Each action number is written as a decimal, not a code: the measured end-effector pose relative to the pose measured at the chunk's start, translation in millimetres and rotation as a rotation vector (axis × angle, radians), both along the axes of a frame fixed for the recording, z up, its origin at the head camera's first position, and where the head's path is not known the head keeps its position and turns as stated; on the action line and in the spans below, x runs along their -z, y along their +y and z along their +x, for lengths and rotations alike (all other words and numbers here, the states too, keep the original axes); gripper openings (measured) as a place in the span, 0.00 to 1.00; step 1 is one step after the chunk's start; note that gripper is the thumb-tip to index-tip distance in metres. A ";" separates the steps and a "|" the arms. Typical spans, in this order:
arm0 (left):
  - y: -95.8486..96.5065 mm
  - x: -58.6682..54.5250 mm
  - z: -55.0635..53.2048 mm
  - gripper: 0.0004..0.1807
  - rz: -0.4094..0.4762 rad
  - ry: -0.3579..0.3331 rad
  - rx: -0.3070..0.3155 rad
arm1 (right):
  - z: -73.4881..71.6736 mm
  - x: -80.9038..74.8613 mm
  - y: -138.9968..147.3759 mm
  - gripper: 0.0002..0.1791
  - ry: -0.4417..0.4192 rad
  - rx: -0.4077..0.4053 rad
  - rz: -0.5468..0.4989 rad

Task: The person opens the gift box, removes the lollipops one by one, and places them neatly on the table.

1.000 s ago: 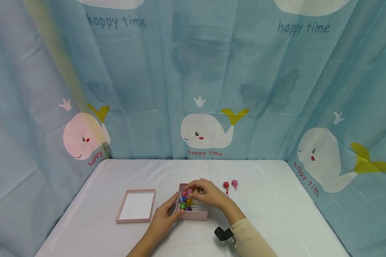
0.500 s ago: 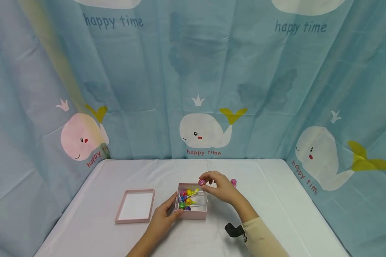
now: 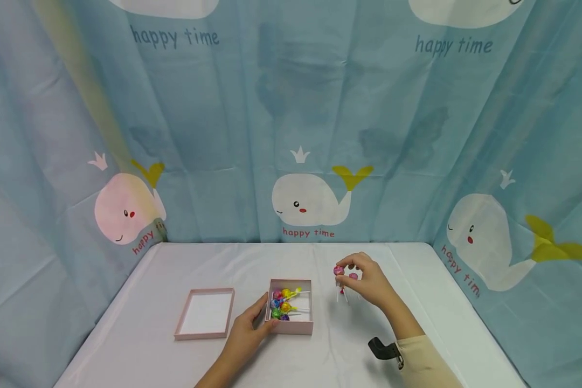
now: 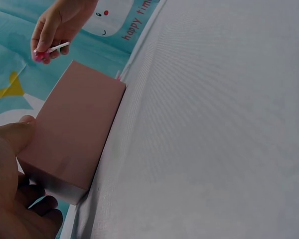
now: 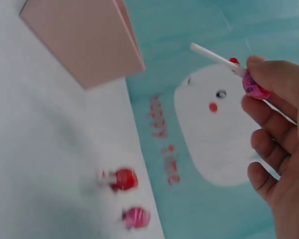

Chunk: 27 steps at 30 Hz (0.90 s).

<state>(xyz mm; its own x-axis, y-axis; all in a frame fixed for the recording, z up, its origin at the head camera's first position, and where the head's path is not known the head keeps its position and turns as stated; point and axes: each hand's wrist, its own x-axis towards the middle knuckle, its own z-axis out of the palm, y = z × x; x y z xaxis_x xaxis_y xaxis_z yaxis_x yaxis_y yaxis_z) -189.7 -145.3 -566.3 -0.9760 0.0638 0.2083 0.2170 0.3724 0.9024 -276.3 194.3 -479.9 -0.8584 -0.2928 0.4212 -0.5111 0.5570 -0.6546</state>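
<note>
My left hand (image 3: 244, 334) grips the left front corner of a pink open box (image 3: 293, 327), its thumb by the rim. Inside the box, lollipops in several colours lie with heads to the left, among them a green one (image 3: 276, 313) and a yellow one (image 3: 285, 306). Right of the box, my right hand (image 3: 368, 280) pinches a pink lollipop (image 5: 254, 87) by its head, up off the table, its white stick free. Beneath and beyond that hand lie a red lollipop (image 5: 125, 179) and another pink lollipop (image 5: 137, 217), partly hidden in the head view.
To the left, a shallow pink lid (image 3: 179, 323) with a white inside lies on the white tablecloth (image 3: 126, 345). Blue whale-print curtains (image 3: 233, 205) enclose the back and both sides. A black wrist mount (image 3: 383, 349) sits by the right sleeve.
My right hand has lifted the pink lollipop out of the box and carried it right, over beside the two lollipops on the table. The left hand stays on the box.
</note>
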 end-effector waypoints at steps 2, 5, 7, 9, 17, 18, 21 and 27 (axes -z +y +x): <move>0.6 -0.4 0.4 0.43 -0.007 0.008 -0.002 | -0.7 1.9 10.9 0.14 0.027 0.026 -0.006; 1.2 -1.2 1.0 0.43 -0.020 0.016 -0.011 | -1.4 4.3 25.7 0.16 0.053 0.062 -0.004; 1.6 -0.5 1.1 0.43 -0.032 0.029 -0.018 | -1.9 5.7 34.7 0.17 0.054 0.086 -0.002; 2.1 -0.3 1.0 0.43 -0.039 0.033 -0.023 | -2.7 7.3 42.6 0.19 0.044 0.105 -0.008; 5.8 1.2 1.4 0.43 -0.046 0.003 -0.038 | -12.8 20.7 67.7 0.17 -0.058 0.174 0.033; 6.2 1.2 1.4 0.43 -0.047 0.001 -0.039 | -14.9 22.7 69.8 0.17 -0.069 0.180 0.037; 6.6 0.9 1.7 0.44 -0.058 0.009 -0.048 | -22.7 29.3 74.7 0.16 -0.094 0.193 0.034; 6.1 -0.9 2.0 0.44 -0.047 0.016 -0.055 | -38.3 47.1 82.8 0.16 -0.142 0.211 0.031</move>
<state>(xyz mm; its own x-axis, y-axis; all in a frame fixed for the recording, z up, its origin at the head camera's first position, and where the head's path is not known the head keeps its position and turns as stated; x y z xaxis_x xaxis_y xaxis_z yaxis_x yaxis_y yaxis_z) -187.7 -139.2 -565.4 -0.9749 0.0201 0.2216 0.2089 0.4264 0.8801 -314.6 277.1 -527.0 -0.9517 -0.1117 0.2860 -0.2857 0.6629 -0.6920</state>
